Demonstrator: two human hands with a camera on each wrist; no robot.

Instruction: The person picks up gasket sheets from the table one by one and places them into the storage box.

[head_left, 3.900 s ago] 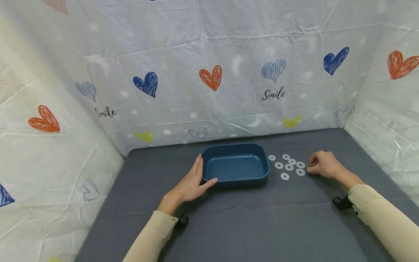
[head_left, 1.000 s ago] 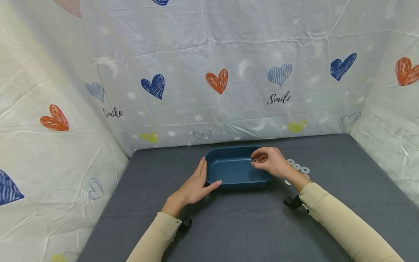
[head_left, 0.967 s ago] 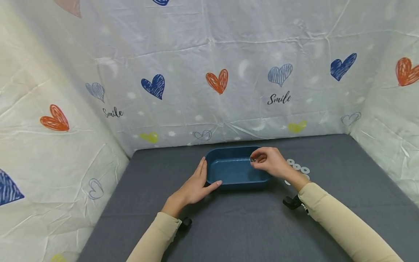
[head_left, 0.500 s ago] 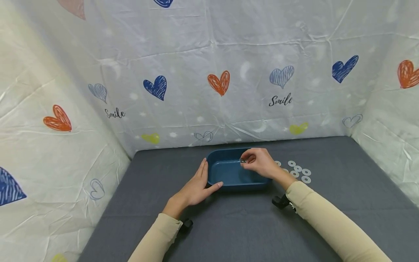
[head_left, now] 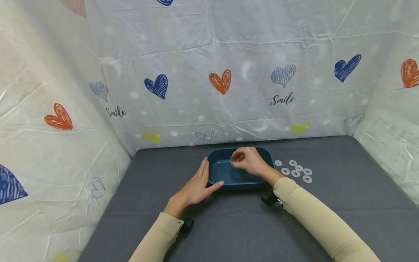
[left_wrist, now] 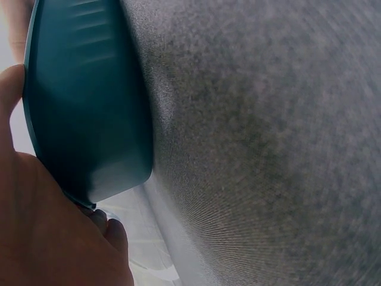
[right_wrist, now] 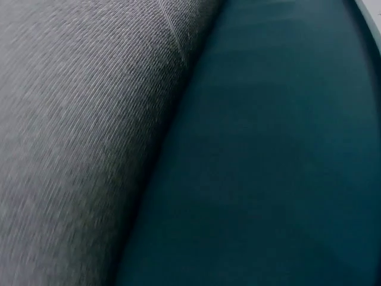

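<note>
In the head view, a dark blue rectangular tray [head_left: 243, 187] stands on the grey cloth toward the back. My left hand [head_left: 193, 187] rests against its left end, fingers straight along the wall and thumb on the front rim. The left wrist view shows the left thumb [left_wrist: 11, 89] at the tray's rim. Over the tray, my right hand [head_left: 250, 160] pinches a small shiny washer [head_left: 232, 159] between thumb and fingertips. The right wrist view shows only the tray's outer wall [right_wrist: 256, 155] and cloth; the right fingers are out of it.
Several flat pale washers [head_left: 295, 173] lie on the cloth just right of the tray. The grey tabletop [head_left: 229, 229] stretches in front. A white curtain [head_left: 183, 43] with printed hearts closes off the back and both sides.
My right hand has moved left from the right side of the loose washers, carrying a washer, and over the last second further left across the tray. My left hand keeps its place on the tray.
</note>
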